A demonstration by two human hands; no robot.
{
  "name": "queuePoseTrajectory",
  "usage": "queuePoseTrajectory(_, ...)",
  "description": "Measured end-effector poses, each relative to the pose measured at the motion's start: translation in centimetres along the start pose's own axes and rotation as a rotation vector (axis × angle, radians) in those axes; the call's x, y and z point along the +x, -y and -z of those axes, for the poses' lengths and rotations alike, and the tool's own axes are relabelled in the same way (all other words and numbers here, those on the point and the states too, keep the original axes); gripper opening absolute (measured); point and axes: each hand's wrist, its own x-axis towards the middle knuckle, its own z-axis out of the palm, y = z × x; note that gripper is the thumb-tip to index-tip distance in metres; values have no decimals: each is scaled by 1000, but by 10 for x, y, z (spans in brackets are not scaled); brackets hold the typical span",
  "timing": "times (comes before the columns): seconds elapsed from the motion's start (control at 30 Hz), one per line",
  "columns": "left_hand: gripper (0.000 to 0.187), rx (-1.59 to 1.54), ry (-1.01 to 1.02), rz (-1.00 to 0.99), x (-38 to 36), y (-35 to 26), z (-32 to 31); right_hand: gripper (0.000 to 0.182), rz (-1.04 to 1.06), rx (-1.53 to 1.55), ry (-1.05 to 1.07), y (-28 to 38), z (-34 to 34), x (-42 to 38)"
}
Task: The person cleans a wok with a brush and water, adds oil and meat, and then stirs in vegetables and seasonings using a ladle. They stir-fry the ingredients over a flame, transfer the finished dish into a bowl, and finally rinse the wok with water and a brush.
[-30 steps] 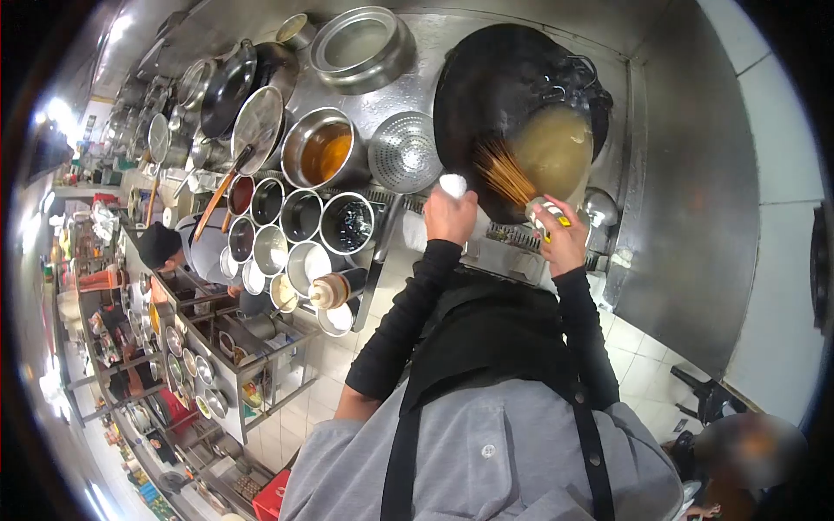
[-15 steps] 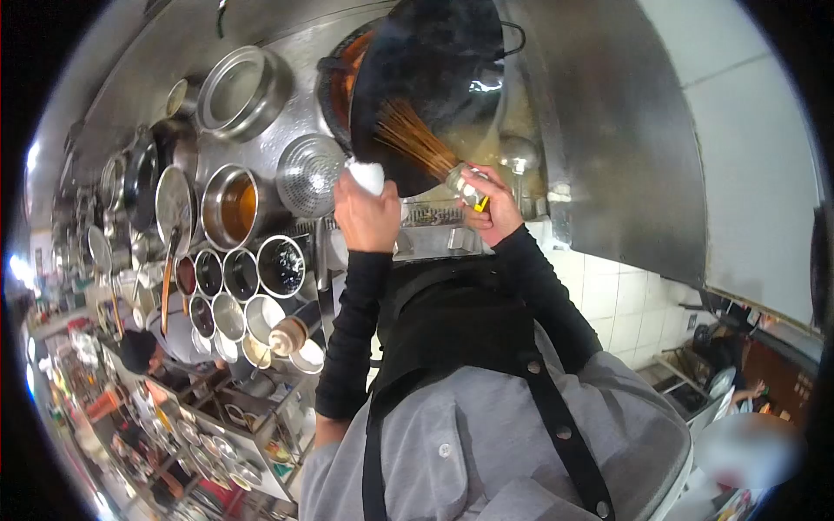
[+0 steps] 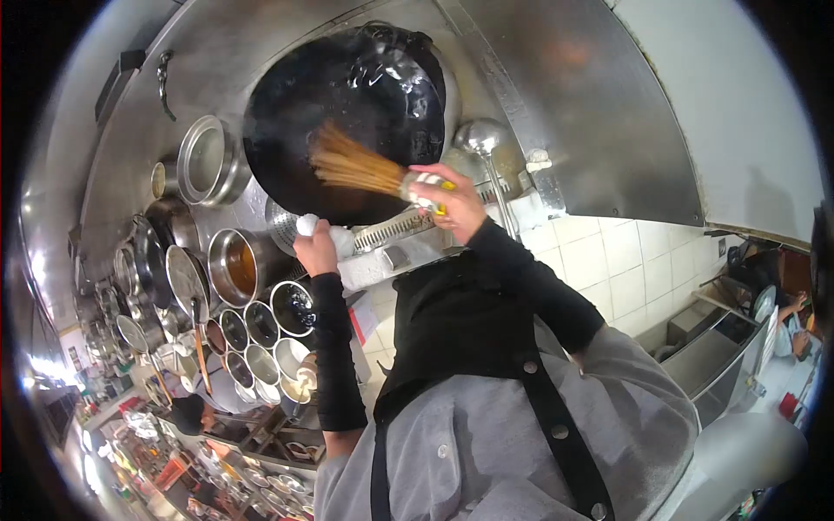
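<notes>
A large black wok [image 3: 287, 122] with a wet sheen inside fills the top of the view. My right hand [image 3: 452, 204] is closed around the bound end of a bamboo wok brush [image 3: 356, 163]. The bristles spread over the inside of the wok and look slightly blurred. At the wok's near left edge, my left hand [image 3: 317, 252] is closed on a white cloth [image 3: 341, 240]. Whether a wok handle lies under the cloth is hidden. A metal ladle [image 3: 483, 137] rests to the right of the wok.
A perforated strainer [image 3: 282, 227] is partly covered by the wok. To the left stand a pot of brown liquid [image 3: 241, 265], a steel pot [image 3: 204, 161] and several seasoning containers [image 3: 261, 323]. A steel panel [image 3: 582, 113] rises at right. Another person [image 3: 191, 415] is at lower left.
The wok has come down from a steep tilt, hiding the flame seen before. My left hand moved left and down with the cloth. The brush swung left across the wok. The view shifted.
</notes>
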Motion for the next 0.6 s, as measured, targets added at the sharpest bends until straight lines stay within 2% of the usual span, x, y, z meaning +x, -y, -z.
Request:
queuePoseTrajectory(0.1, 26, -396, 30, 315, 6, 11, -14, 47, 154, 106, -93, 12, 25, -43)
queuePoseTrajectory(0.13, 24, -546, 84, 399, 0, 6, -16, 54, 157, 87, -197, 3, 44, -52)
queuePoseTrajectory(0.17, 41, -624, 141, 571, 2, 13, -19, 61, 158, 66, -302, -12, 65, -59)
queuePoseTrajectory(0.27, 60, -603, 426, 386, 4, 50, -51, 71, 89, 70, -396, -38, 104, -73)
queuePoseTrajectory(0.3, 44, -951, 409, 742, 5, 45, -70, 73, 64, 43, -436, -49, 112, -71)
queuePoseTrajectory(0.37, 18, -863, 303, 650, -8, 10, -99, 70, -67, 99, -372, -87, 139, -54)
queuePoseTrajectory(0.4, 17, -950, 392, 576, -7, 10, -105, 65, -53, 27, -442, -112, 147, -40)
queuePoseTrajectory(0.43, 21, -987, 500, 620, -3, 1, -102, 61, -39, -43, -512, -135, 150, -31)
queuePoseTrajectory(0.5, 32, -1062, 790, 633, -2, -20, -81, 45, 43, -561, -548, -164, 154, -17)
queuePoseTrajectory(0.57, 42, -989, 865, 593, 1, 8, -69, 61, -59, -920, -626, -164, 129, -27)
queuePoseTrajectory(0.6, 43, -813, 805, 354, 2, 52, -71, 60, -32, -997, -603, -165, 125, -33)
